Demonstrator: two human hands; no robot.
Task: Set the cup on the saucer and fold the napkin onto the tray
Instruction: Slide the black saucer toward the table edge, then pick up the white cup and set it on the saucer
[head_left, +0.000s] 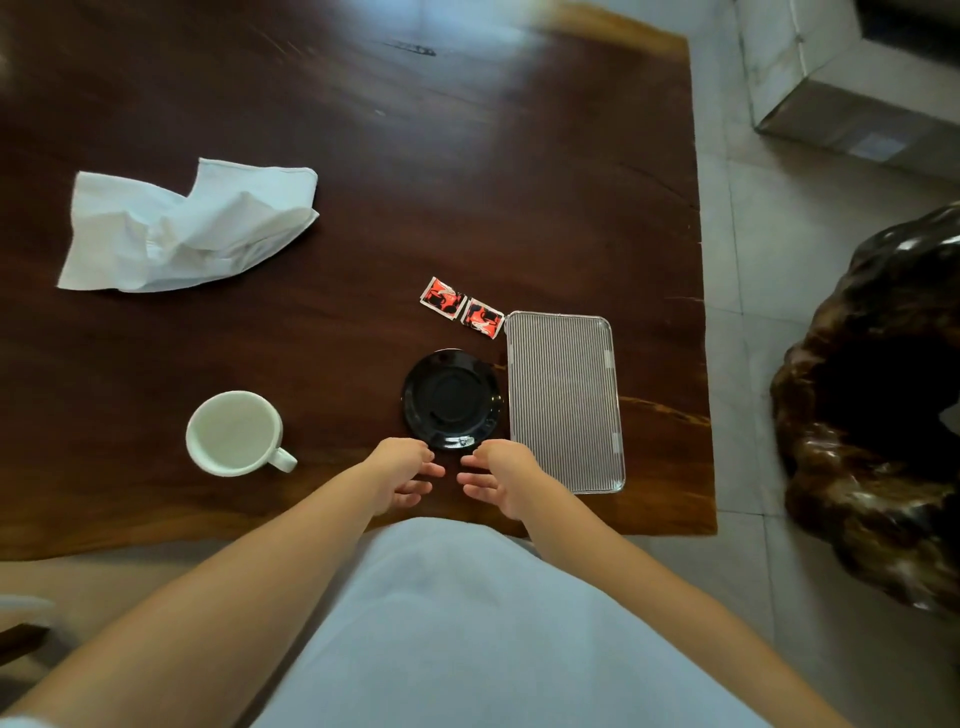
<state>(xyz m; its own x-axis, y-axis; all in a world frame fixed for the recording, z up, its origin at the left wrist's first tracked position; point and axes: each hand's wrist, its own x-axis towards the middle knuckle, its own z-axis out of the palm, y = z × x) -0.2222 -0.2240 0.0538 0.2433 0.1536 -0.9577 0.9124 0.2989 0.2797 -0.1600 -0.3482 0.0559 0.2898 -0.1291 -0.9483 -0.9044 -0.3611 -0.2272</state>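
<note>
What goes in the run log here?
hands: empty | cup: off saucer | napkin: crumpled | tray: bare

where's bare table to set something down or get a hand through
Bare wood: the wide stretch between napkin and packets, the gap between cup and saucer, and everything beyond. Crowded: packets, saucer and tray sit tight together, both hands at the saucer's near rim.

A person's left hand (402, 475) and right hand (498, 475), both empty with fingers loosely curled, hover at the near edge of a black saucer (451, 399) on a dark table (415, 156). A white cup (235, 434) stands left, a ribbed tray (565, 400) right, a crumpled napkin (182, 228) far left.
</note>
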